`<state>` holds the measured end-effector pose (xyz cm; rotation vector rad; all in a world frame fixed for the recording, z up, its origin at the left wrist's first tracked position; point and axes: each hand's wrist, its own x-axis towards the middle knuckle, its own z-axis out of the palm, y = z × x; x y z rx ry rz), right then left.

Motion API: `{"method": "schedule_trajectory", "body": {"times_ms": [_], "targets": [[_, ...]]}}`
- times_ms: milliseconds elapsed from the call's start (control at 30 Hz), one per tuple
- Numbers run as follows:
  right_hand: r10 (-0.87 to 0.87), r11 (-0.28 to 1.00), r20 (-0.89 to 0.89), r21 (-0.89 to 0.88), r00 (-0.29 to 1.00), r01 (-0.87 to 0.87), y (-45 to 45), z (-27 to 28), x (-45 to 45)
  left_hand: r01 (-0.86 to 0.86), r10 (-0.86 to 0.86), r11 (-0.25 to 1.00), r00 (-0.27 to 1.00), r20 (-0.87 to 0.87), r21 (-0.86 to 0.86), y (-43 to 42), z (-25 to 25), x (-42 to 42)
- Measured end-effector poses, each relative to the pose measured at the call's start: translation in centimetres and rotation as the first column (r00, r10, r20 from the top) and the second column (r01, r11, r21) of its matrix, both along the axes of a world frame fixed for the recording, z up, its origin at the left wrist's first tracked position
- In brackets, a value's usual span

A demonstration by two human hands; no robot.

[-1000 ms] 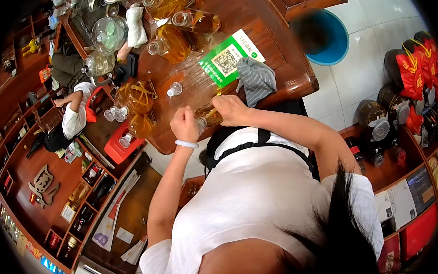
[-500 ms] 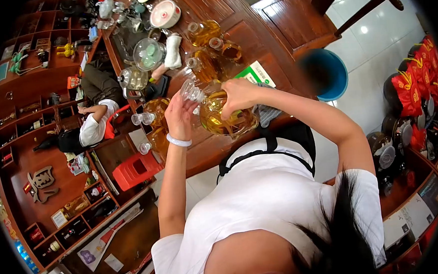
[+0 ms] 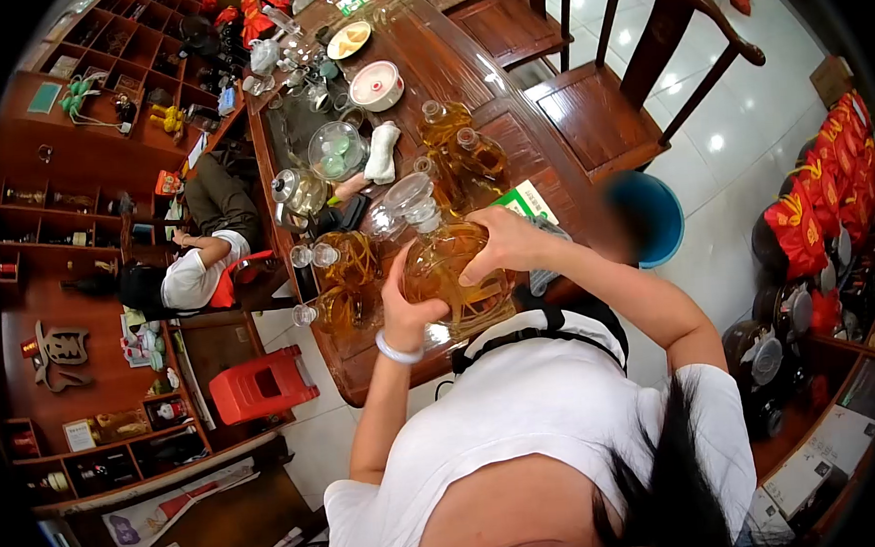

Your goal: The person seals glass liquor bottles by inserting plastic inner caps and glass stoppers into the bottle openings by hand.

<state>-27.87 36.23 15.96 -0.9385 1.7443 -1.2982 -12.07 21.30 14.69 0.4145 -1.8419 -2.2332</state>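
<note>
A large clear glass decanter of amber liquid, with strips of something inside, stands near the table's front edge. My left hand is cupped round its left side, thumb across the front. On the opposite side, my right hand grips the upper shoulder with the fingers wrapped behind. A big round glass stopper sits at the neck. Left of my left hand are two similar bottles, and several more amber bottles stand behind the decanter. A green-and-white card lies just beyond my right hand.
On the wooden table are a glass teapot, a glass bowl, a rolled white towel and a lidded container. A blue bin and wooden chair stand right; a red stool and seated person are left.
My left hand has moved from the stopper down to the decanter's side. The stopper now sits upright at the neck. My right hand keeps its hold, and the camera view has shifted.
</note>
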Motion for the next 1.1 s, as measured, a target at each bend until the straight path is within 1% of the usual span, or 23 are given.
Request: {"method": "schedule_trajectory", "body": {"times_ms": [33,100,167,200,233,267,300,333,367,400,467,500,567,600,633,700,733,767,833,900,967,1033,1100], "targets": [[-0.023,0.999,0.011,0.024,1.000,0.022,0.0,0.6,0.3,-0.017,0.018,1.000,0.997,-0.081,0.019,1.0,-0.3,0.5],[-0.009,0.999,0.000,0.031,1.000,0.009,-0.3,1.0,1.2,-0.095,0.100,0.994,0.990,-0.098,0.059,1.5,-0.7,1.1],[-0.110,0.992,-0.122,0.043,0.986,0.116,-0.4,2.2,2.3,-0.159,0.174,0.957,0.984,-0.040,0.243,1.4,-0.7,1.5],[-0.030,0.997,-0.057,0.064,0.998,0.033,-0.4,2.6,2.0,-0.149,0.170,0.959,0.983,-0.068,0.242,1.5,0.2,1.5],[-0.017,0.997,-0.074,0.070,0.997,0.022,-0.3,3.3,1.5,-0.157,0.183,0.955,0.980,-0.084,0.251,1.4,0.5,1.6],[-0.037,0.998,-0.321,-0.051,0.946,0.021,-0.4,4.2,0.7,-0.146,0.175,0.953,0.980,-0.090,0.267,1.3,0.7,1.9],[-0.082,0.985,-0.539,-0.169,0.838,-0.013,-0.6,5.5,0.1,-0.134,0.166,0.949,0.982,-0.092,0.284,1.2,0.8,2.2],[-0.082,0.959,-0.601,-0.265,0.795,-0.101,-0.9,8.3,-0.8,-0.139,0.177,0.945,0.979,-0.105,0.296,1.2,1.0,2.4],[-0.093,0.917,-0.657,-0.349,0.748,-0.193,-1.4,11.3,-1.6,-0.085,0.134,0.933,0.984,-0.121,0.349,1.2,1.2,2.4],[-0.083,0.920,-0.669,-0.336,0.739,-0.200,-2.3,13.2,-1.9,-0.027,0.089,0.916,0.986,-0.138,0.400,1.2,1.3,2.5],[0.085,0.791,-0.893,-0.208,0.441,-0.576,-4.4,15.9,-1.8,0.020,0.058,0.908,0.983,-0.173,0.419,1.1,1.2,2.8],[0.097,0.790,-0.899,-0.190,0.426,-0.582,-4.9,16.2,-1.5,0.058,0.026,0.904,0.981,-0.190,0.424,1.2,1.1,2.9],[0.443,0.687,-0.821,0.052,0.362,-0.724,-6.2,16.7,-0.9,0.093,0.018,0.890,0.971,-0.239,0.447,1.2,1.5,3.2],[0.449,0.651,-0.804,-0.004,0.389,-0.759,-6.6,16.4,-0.5,0.125,0.006,0.879,0.962,-0.272,0.460,1.2,1.8,3.3],[0.462,0.638,-0.807,0.015,0.368,-0.770,-6.9,16.3,0.0,0.155,-0.005,0.867,0.953,-0.303,0.473,1.1,2.0,3.5],[0.390,0.766,-0.643,-0.171,0.660,-0.619,-7.4,16.2,0.7,0.151,0.015,0.853,0.950,-0.312,0.500,1.3,2.8,3.8],[0.332,0.833,-0.595,-0.180,0.732,-0.524,-7.7,15.6,0.7,0.094,0.062,0.828,0.965,-0.256,0.554,1.8,3.8,3.9],[0.340,0.829,-0.597,-0.175,0.727,-0.531,-7.8,15.2,1.0,0.038,0.101,0.801,0.975,-0.197,0.597,1.9,4.3,4.1],[0.268,0.866,-0.511,-0.245,0.817,-0.437,-7.8,15.0,1.3,0.026,0.129,0.816,0.966,-0.226,0.577,1.8,4.1,4.3],[0.239,0.861,-0.524,-0.276,0.818,-0.428,-7.8,14.7,1.5,-0.006,0.132,0.892,0.960,-0.247,0.452,1.6,4.2,4.5],[0.161,0.884,-0.557,-0.286,0.814,-0.370,-7.5,14.6,1.8,-0.028,0.140,0.904,0.962,-0.233,0.427,1.4,4.8,4.9],[0.130,0.901,-0.579,-0.270,0.805,-0.340,-7.2,15.0,2.3,-0.060,0.139,0.941,0.966,-0.220,0.332,1.0,5.0,4.8],[0.069,0.935,-0.577,-0.246,0.814,-0.254,-7.0,15.3,2.6,-0.089,0.155,0.958,0.961,-0.230,0.272,1.1,5.1,4.9]]}}
